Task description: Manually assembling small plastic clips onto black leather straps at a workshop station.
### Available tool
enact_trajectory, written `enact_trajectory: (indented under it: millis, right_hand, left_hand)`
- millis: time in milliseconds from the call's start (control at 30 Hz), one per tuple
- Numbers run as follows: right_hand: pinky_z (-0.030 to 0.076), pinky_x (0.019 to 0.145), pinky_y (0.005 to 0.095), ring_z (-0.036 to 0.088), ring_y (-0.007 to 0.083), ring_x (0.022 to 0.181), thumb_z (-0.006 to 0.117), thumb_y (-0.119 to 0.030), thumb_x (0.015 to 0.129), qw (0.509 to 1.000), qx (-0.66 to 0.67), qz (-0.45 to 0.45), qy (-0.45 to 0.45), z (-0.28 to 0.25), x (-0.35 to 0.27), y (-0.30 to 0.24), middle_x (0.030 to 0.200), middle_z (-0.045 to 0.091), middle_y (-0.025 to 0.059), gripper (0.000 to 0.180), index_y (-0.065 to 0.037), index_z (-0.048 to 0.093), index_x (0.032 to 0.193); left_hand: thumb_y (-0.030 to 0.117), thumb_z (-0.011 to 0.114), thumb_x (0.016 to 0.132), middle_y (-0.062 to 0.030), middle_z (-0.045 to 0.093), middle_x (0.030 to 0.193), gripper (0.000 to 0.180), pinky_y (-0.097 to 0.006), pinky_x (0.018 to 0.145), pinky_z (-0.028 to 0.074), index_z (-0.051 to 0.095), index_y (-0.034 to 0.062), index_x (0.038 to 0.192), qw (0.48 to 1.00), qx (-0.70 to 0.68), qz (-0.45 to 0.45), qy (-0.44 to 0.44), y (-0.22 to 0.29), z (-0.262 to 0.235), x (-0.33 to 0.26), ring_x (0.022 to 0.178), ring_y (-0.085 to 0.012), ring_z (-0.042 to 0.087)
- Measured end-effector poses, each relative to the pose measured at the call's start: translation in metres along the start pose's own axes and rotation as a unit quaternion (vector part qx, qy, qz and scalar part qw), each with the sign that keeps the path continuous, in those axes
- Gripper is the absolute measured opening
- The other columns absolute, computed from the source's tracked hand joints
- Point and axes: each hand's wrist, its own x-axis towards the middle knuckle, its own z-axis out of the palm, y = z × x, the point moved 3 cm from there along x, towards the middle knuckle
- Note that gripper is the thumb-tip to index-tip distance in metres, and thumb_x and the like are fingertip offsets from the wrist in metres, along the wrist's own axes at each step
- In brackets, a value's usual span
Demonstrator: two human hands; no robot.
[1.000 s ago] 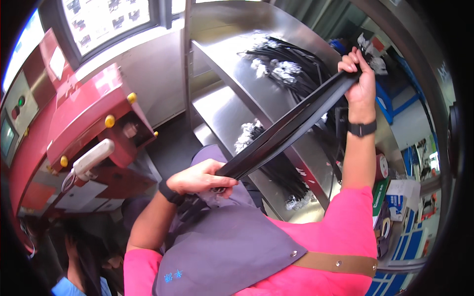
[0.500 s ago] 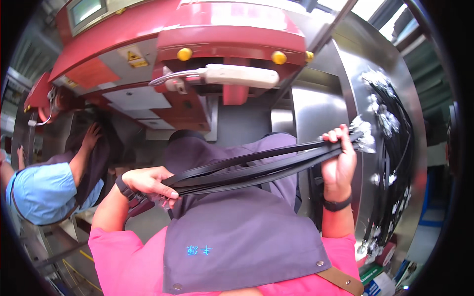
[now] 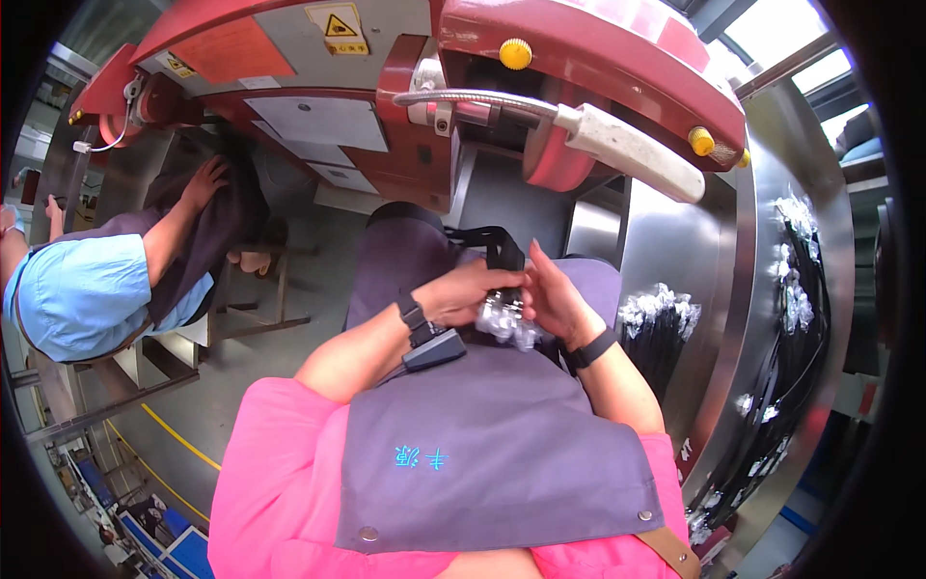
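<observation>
A bundle of black straps (image 3: 503,253) hangs over my lap, gripped by my left hand (image 3: 461,292) with the fingers wrapped round it. Clear plastic-wrapped ends (image 3: 506,324) stick out below that grip, toward my apron, somewhat blurred. Against the right side of the bundle is my right hand (image 3: 558,297), its thumb raised and apart from the other fingers, which are partly hidden at the wrapped ends. Both hands are close together above my thighs. Black bands circle both wrists.
Ahead stands a red machine (image 3: 588,60) with yellow knobs and a pale handle-like piece (image 3: 637,152). At right, more plastic-ended straps (image 3: 658,323) lie in a steel tray, and a longer pile (image 3: 796,357) lies beyond it. A co-worker in a blue shirt (image 3: 87,289) sits at left.
The straps were stretched wide between both hands; now they are gathered between them over my lap. My right hand came inward from the right. The machine now appears farther right.
</observation>
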Motion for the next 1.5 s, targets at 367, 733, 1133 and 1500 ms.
enact_trajectory:
  millis: [367,733,1133,1500]
  right_hand:
    - [0.055,0.082,0.0369,0.063,0.0282,0.095,0.055,-0.013,0.092,0.978,-0.067,-0.081,0.179,0.032,0.02,-0.017,0.088,0.064,0.0118,0.031,0.003,0.052,0.118]
    - [0.046,0.09,0.0294,0.056,0.0173,0.107,0.037,-0.039,0.101,0.922,-0.315,0.049,0.22,0.041,0.012,-0.026,0.116,0.058,0.0124,0.049,0.002,0.052,0.125]
    - [0.047,0.077,0.04,0.059,0.0337,0.086,0.068,-0.019,0.081,0.433,-0.81,-0.246,0.31,0.127,-0.027,-0.029,0.089,0.063,0.016,0.031,-0.001,0.059,0.105]
    - [0.046,0.063,0.039,0.058,0.0319,0.071,0.066,-0.006,0.08,0.488,-0.754,-0.315,0.306,0.128,-0.029,-0.036,0.076,0.06,0.0134,0.013,-0.002,0.064,0.093]
  left_hand:
    - [0.017,0.057,0.093,-0.0121,0.062,0.114,0.03,-0.036,0.098,0.044,0.056,-0.0002,0.118,0.981,0.149,-0.067,-0.106,-0.018,0.002,0.001,0.111,-0.0204,0.057]
    - [0.015,0.063,0.09,-0.0139,0.066,0.101,0.023,-0.035,0.085,0.052,0.058,0.0009,0.107,0.989,0.102,0.006,-0.104,-0.002,-0.005,0.014,0.094,-0.0234,0.065]
    - [0.015,0.067,0.087,-0.0074,0.066,0.094,0.018,-0.031,0.082,0.05,0.065,0.0014,0.099,0.97,0.024,0.223,0.09,0.028,-0.003,-0.002,0.091,-0.0172,0.063]
    - [0.008,0.07,0.084,-0.0036,0.065,0.095,0.018,-0.026,0.081,0.049,0.066,0.0034,0.101,0.954,0.008,0.293,0.065,0.026,-0.004,-0.006,0.088,-0.0121,0.062]
